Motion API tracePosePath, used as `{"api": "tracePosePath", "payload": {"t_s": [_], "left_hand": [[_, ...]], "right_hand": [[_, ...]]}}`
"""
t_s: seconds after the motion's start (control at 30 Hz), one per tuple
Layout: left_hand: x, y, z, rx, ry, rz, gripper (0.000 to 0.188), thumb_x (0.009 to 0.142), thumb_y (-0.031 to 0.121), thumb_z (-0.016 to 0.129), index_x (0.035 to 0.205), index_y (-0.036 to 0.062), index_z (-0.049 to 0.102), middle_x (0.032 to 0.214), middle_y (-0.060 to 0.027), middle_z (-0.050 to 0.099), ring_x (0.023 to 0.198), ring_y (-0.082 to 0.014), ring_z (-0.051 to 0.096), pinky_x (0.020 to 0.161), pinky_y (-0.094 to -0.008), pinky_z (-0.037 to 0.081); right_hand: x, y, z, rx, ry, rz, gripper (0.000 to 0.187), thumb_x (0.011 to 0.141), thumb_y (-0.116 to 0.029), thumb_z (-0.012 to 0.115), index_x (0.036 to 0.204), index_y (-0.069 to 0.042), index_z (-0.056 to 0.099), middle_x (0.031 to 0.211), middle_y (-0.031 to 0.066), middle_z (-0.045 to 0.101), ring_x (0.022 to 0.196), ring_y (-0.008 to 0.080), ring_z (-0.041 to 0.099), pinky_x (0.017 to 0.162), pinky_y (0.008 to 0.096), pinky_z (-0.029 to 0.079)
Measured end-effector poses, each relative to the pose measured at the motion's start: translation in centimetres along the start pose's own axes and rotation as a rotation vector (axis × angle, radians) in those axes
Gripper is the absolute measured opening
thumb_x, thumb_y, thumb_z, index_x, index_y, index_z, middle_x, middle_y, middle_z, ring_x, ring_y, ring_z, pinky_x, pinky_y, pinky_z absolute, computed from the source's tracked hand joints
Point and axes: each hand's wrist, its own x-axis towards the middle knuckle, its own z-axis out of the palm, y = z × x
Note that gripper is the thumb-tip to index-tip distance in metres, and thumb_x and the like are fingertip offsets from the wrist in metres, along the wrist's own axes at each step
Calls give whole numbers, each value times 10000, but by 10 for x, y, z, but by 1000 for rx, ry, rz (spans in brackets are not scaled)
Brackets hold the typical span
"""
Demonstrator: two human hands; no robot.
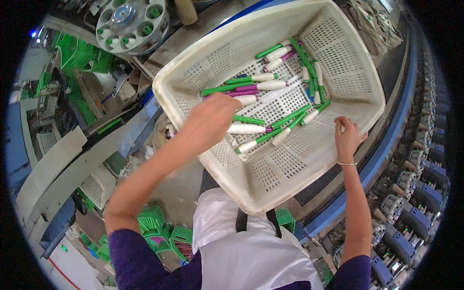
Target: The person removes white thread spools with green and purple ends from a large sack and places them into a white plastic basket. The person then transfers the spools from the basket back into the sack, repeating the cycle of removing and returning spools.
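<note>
A white perforated plastic basket (270, 188) sits tilted in front of me, against my apron. Loose in it lie several slim yarn bobbins, such as a green tube (291, 116), a white wound bobbin (271, 85) and a purple tube (247, 89). My left hand (210, 121) reaches over the left wall, closed, its fingertips hidden among the bobbins; what they hold does not show. Beside its palm lies a white bobbin with a purple end (249, 128). My right hand (349, 137) is at the near right rim, fingers curled over it into the basket.
A round metal carousel with green tubes (126, 24) stands at the far left. Along the right runs a long machine with rows of blue units (418, 217). Green crates (181, 241) with bobbins stand low beside me. Grey cloth (372, 26) lies behind the basket.
</note>
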Motion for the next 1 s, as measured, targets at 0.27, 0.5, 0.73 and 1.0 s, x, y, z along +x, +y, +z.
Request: {"api": "tracePosePath", "payload": {"t_s": [0.27,0.5,0.73,1.0], "left_hand": [[44,-98,199,639,-505,-117,227,780,80,555,992,0,568,776,-106,654,724,-304,654,597,-392,542],[64,-63,201,264,-453,169,323,720,53,596,1033,25,524,943,-173,584,917,-332,579,693,-435,510],[127,-68,230,406,-267,-142,423,725,17,645,1123,-21,506,894,-187,601,894,-335,609,685,-371,539],[197,-60,220,250,31,-32,354,683,12,638,1013,1,513,942,-195,539,919,-373,556,727,-438,516]], "right_hand": [[-1,0,-2,74,96,-8,42,847,-184,604,854,-181,645,883,-32,642,941,207,594,1000,690,172],[0,-1,-9,142,119,22,40,836,-168,612,837,-151,648,866,-10,642,898,201,585,1031,677,148],[3,-3,-14,167,136,30,35,830,-155,617,818,-145,649,823,-7,622,887,203,581,1042,670,147],[7,-5,-20,203,130,54,14,813,-145,633,805,-137,641,805,-13,610,872,196,581,1073,645,110]]}}
